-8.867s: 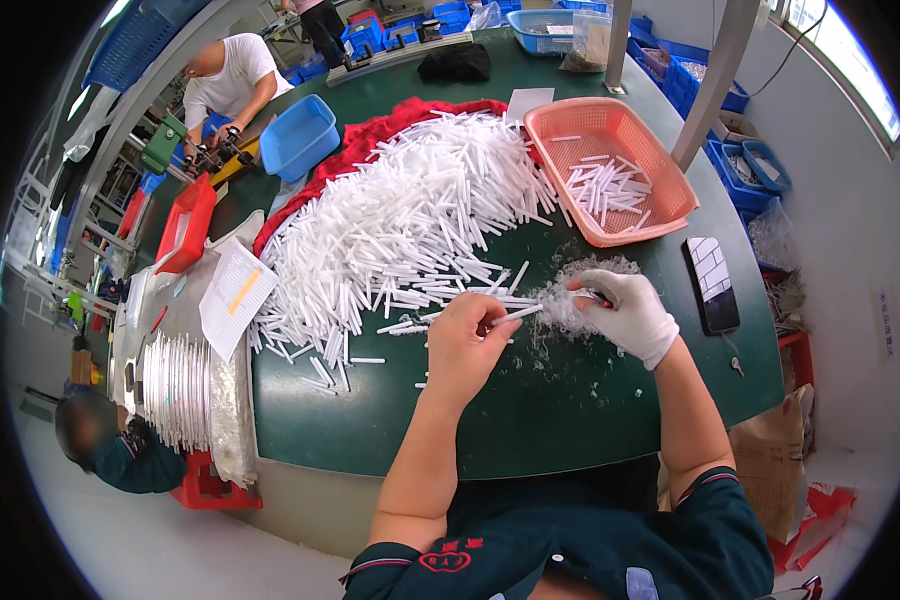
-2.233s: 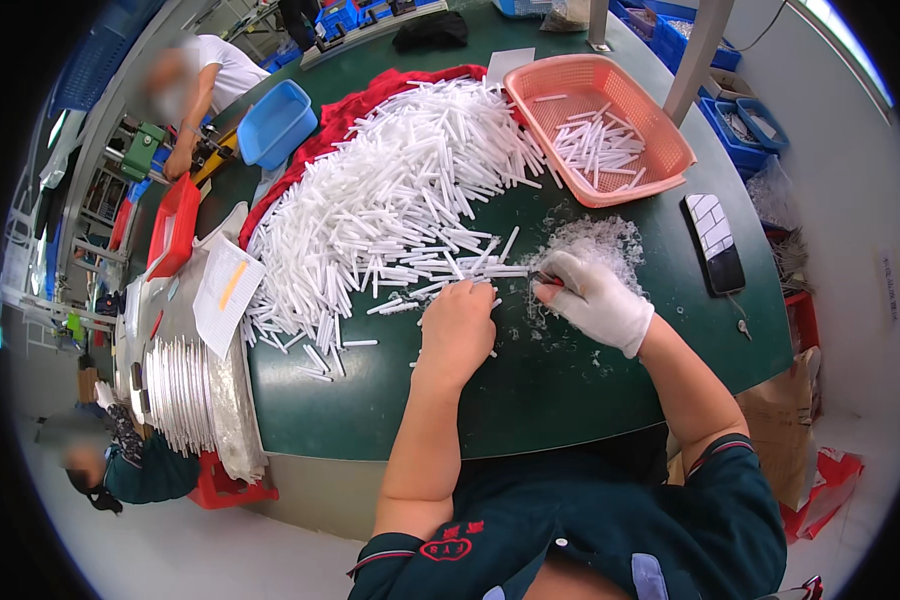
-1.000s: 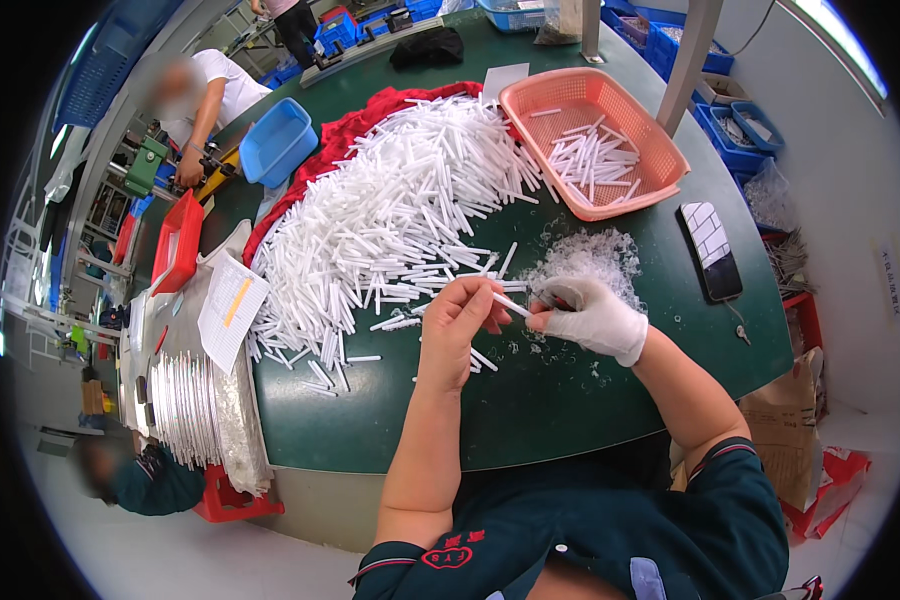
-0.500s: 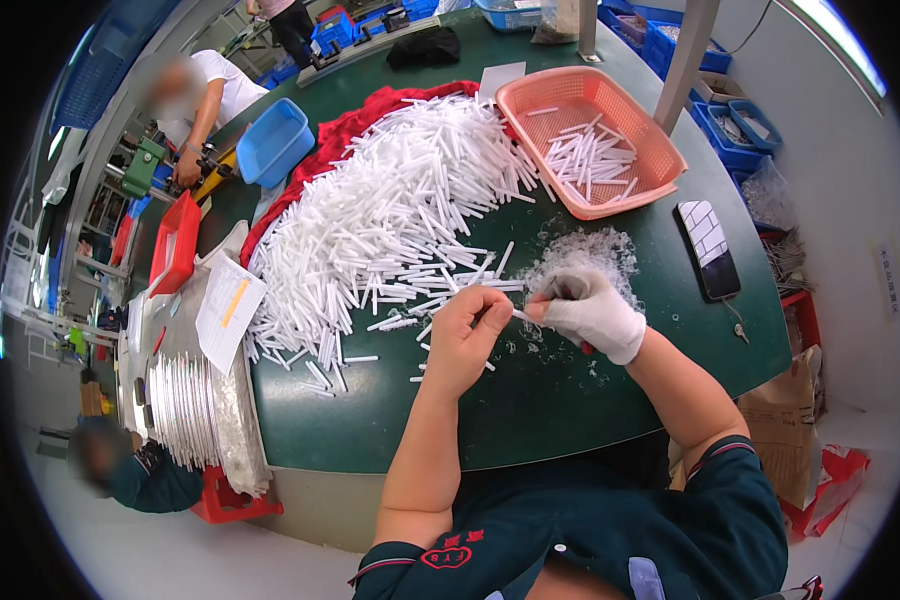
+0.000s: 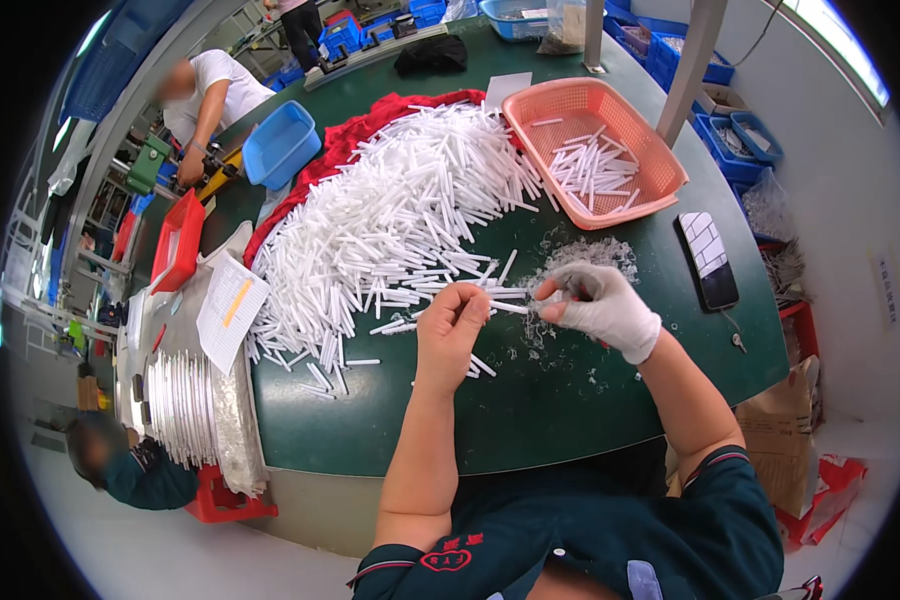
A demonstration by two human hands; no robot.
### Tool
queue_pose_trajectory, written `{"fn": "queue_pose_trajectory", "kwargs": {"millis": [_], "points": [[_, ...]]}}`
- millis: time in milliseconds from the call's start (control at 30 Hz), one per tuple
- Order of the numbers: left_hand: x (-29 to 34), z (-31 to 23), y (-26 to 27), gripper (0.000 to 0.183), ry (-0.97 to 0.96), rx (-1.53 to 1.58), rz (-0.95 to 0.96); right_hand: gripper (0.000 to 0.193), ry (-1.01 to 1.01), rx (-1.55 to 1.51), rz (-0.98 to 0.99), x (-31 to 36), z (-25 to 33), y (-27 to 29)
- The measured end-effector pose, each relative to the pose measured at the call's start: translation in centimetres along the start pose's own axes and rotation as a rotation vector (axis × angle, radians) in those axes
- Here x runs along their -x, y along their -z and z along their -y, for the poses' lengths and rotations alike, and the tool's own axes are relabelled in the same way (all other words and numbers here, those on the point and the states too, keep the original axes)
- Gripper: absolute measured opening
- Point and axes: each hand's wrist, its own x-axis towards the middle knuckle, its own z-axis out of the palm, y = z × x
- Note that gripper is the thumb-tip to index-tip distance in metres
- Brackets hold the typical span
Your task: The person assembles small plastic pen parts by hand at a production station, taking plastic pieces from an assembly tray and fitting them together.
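Observation:
My bare left hand [image 5: 452, 325] pinches a slim white plastic tube [image 5: 508, 307] between thumb and fingers, its free end pointing right. My right hand [image 5: 610, 308], in a white glove with bare thumb and index tips, is just right of that end. Its thumb and index finger stand apart with nothing visible between them; the other fingers are partly hidden. Beyond my left hand, a big heap of similar white tubes [image 5: 390, 205] spreads over a red cloth [image 5: 342, 150] and the green table [image 5: 370, 430]. Thin clear shavings [image 5: 610, 250] lie around my right hand.
At the far right stands a pink mesh basket [image 5: 660, 180] with some tubes in it. A phone [image 5: 708, 260] lies right of my right hand. A blue bin [image 5: 282, 145], a red tray [image 5: 177, 245] and a paper sheet [image 5: 230, 312] are left. A co-worker [image 5: 215, 95] works at the far left.
My right hand has drawn away to the right from the tube's end, its thumb and index finger parting. My left hand has shifted slightly left, still pinching the tube.

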Motion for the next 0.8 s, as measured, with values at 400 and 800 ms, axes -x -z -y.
{"fn": "queue_pose_trajectory", "kwargs": {"millis": [400, 800], "points": [[0.0, -0.2, -0.7, 0.01, 0.063, 0.057, 0.059, 0.014, 0.032, -0.031, -0.039, 0.0, -0.8, -0.8], [-0.2, -0.3, -0.2, 0.012, 0.091, 0.108, -0.062, 0.016, -0.027, -0.204, -0.144, 0.1, 0.2, 1.6]]}}
